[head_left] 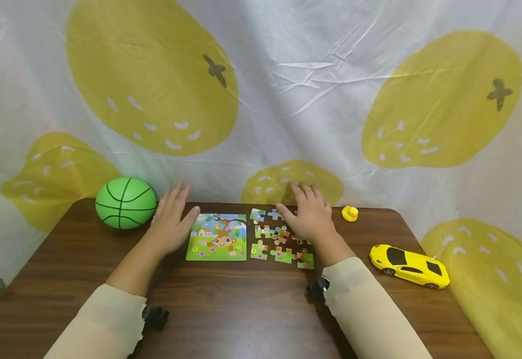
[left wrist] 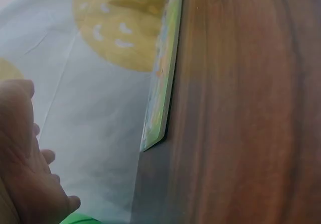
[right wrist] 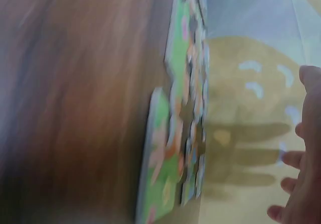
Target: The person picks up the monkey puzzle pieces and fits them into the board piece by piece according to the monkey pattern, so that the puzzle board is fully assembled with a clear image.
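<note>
A square picture board with a monkey hanging from a branch lies on the table, its near edge also showing in the left wrist view. Just to its right, loose jigsaw pieces are spread in rough rows. My left hand, fingers extended and holding nothing, is beside the board's left edge, between it and the green ball. Over the right part of the pieces is my right hand, fingers spread and holding nothing; it hides some pieces. In the right wrist view, those fingers stand apart from the puzzle pieces.
A small yellow rubber duck sits near the back edge of the brown table. Right of my right forearm is a yellow toy car. A white curtain with yellow fruit prints hangs right behind the table.
</note>
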The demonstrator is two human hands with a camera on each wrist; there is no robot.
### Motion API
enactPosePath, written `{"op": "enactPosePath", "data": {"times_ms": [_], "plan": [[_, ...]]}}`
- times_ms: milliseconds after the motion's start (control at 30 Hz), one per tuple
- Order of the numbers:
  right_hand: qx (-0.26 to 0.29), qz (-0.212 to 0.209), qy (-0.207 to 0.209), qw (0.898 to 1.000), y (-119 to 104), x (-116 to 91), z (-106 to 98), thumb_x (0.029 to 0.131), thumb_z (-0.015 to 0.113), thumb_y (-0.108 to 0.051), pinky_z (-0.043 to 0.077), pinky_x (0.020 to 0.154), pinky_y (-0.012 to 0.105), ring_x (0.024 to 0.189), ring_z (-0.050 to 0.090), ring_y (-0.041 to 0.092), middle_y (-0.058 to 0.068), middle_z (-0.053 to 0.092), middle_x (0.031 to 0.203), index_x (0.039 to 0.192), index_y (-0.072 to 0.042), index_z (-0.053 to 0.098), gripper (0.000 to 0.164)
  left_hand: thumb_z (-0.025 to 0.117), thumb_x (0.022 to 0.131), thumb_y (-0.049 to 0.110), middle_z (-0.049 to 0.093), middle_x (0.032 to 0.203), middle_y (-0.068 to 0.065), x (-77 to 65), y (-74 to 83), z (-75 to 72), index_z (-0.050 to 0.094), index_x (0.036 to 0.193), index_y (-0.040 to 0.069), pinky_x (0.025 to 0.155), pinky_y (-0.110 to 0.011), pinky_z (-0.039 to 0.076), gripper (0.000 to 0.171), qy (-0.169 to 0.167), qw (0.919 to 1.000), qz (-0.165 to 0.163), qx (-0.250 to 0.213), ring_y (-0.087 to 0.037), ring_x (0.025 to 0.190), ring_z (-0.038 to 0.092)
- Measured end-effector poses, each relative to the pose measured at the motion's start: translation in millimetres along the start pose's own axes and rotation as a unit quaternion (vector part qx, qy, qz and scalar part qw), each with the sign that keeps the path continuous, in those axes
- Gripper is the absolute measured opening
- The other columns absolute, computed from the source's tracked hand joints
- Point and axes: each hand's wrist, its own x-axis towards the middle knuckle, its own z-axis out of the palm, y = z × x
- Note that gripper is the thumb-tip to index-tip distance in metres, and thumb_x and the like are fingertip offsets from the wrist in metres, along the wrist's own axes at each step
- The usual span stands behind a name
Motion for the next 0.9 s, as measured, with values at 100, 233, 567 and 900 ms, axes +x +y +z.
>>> {"op": "enactPosePath", "data": {"times_ms": [100,233,567,900], "plan": [[0.019,-0.017,-0.015,1.000,-9,2,1,0.102,0.036,-0.080,0.024,0.126,0.076,0.166,0.022,0.041,0.008,0.027,0.178,0.172,-0.031,0.022,0.087,0.036,0.113,0.054,0.005,0.182,-0.018,-6.6,-4.6,0.2,0.009,0.175,0.017,0.127,-0.081,0.006,0.077,-0.009,0.9997,0.005,-0.024,-0.054,0.166,0.000],[0.074,-0.038,-0.035,0.996,-17,9,4,0.103,0.044,-0.075,0.029,0.129,0.068,0.162,0.032,0.040,0.008,0.039,0.173,0.168,-0.024,0.036,0.083,0.041,0.113,0.054,0.015,0.180,-0.021,-13.9,-12.4,0.4,0.018,0.173,0.011,0.129,-0.078,0.008,0.077,-0.038,0.9986,-0.012,-0.036,-0.055,0.165,0.006],[0.192,-0.044,-0.105,0.975,-26,26,20,0.105,0.066,-0.049,0.042,0.124,0.061,0.157,0.043,0.036,0.009,0.051,0.164,0.163,-0.017,0.046,0.069,0.055,0.110,0.045,0.026,0.175,-0.027,-18.9,-30.7,1.5,0.029,0.170,0.008,0.127,-0.073,0.028,0.076,-0.098,0.9938,-0.030,-0.041,-0.052,0.161,0.025],[0.178,-0.052,-0.141,0.973,-30,40,30,0.103,0.073,-0.032,0.046,0.121,0.056,0.150,0.052,0.034,0.008,0.058,0.157,0.155,-0.015,0.056,0.058,0.072,0.100,0.037,0.036,0.171,-0.026,-20.0,-33.9,3.8,0.041,0.164,0.003,0.127,-0.070,0.030,0.078,-0.158,0.9872,0.013,-0.022,-0.051,0.160,0.030]]}}
